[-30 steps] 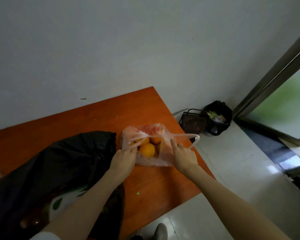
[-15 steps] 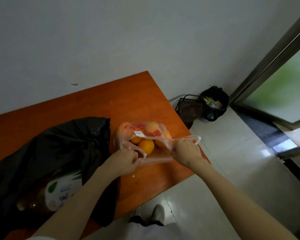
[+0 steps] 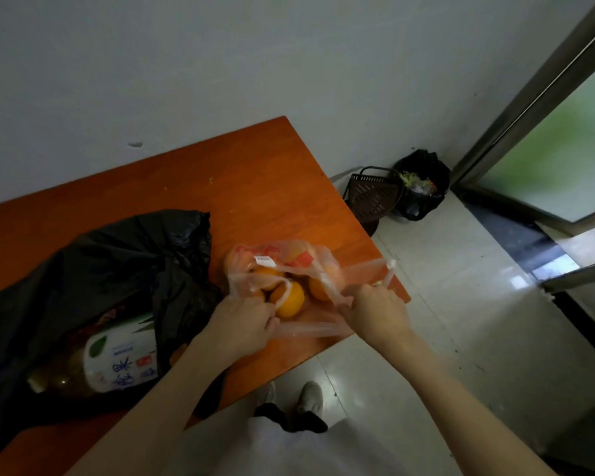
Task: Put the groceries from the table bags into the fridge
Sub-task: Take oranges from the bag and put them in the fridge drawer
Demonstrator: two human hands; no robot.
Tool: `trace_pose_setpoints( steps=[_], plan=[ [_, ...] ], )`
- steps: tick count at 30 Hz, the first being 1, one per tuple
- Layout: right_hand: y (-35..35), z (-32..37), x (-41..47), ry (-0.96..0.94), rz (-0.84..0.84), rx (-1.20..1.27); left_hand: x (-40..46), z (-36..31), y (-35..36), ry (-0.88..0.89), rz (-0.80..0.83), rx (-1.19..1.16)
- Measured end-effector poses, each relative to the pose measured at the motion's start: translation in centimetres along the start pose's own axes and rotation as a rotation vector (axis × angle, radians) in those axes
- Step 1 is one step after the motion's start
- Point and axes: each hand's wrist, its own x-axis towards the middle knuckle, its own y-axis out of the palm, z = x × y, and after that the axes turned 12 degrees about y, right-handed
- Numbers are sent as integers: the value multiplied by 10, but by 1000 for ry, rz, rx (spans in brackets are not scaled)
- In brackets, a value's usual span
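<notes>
Orange wooden table (image 3: 261, 187) stands against a plain grey-white wall (image 3: 220, 63); pale glossy floor tiles (image 3: 461, 304) to its right.

Task items, both on the table:
- Thin translucent plastic bag (image 3: 289, 259) with red print and a small white label, near the table's right front corner. Holds several oranges (image 3: 289, 300); exact count unclear through the film.
- Black plastic bag (image 3: 117, 269) just left of it, the two bags touching or nearly so. Its mouth faces the viewer; a large bottle (image 3: 110, 362) of amber liquid with a white label lies on its side inside, partly showing.

Hands:
- Left hand (image 3: 244, 324): fingers curled, gripping the near left edge of the translucent bag, right beside the front orange.
- Right hand (image 3: 378, 310): fingers curled, gripping the bag's near right edge; a white handle loop (image 3: 389, 273) sticks up just beyond the knuckles, over the table's edge.
- Film between the two hands is stretched, mouth of the bag open toward the viewer.

Other: dark slotted basket (image 3: 371, 197) on the floor past the table's right end, touching a bin lined with a black bag (image 3: 423, 187) holding scraps. Metal-framed glass door (image 3: 547, 159) at right. Person's shoes (image 3: 311, 396) visible below the table's edge.
</notes>
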Motion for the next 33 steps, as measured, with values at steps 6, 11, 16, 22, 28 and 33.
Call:
trace_pose_setpoints(
  steps=[6, 11, 16, 22, 28, 33],
  plan=[
    [-8, 14, -6, -323, -291, 293, 5, -23, -1, 145, -709, 138],
    [2, 30, 7, -476, -67, 282, 23, 2, 21, 154, -487, 158],
    [17, 6, 26, 11, 225, 254, 15, 26, 38, -135, -219, 104],
    [25, -12, 65, -132, 406, 617, 20, 52, 40, -280, -38, -18],
    [-2, -26, 107, 135, 866, 1076, 34, 71, 31, -241, 23, -226],
    [-18, -24, 102, 118, 921, 967, 36, 70, 22, -228, -20, -324]
  ],
)
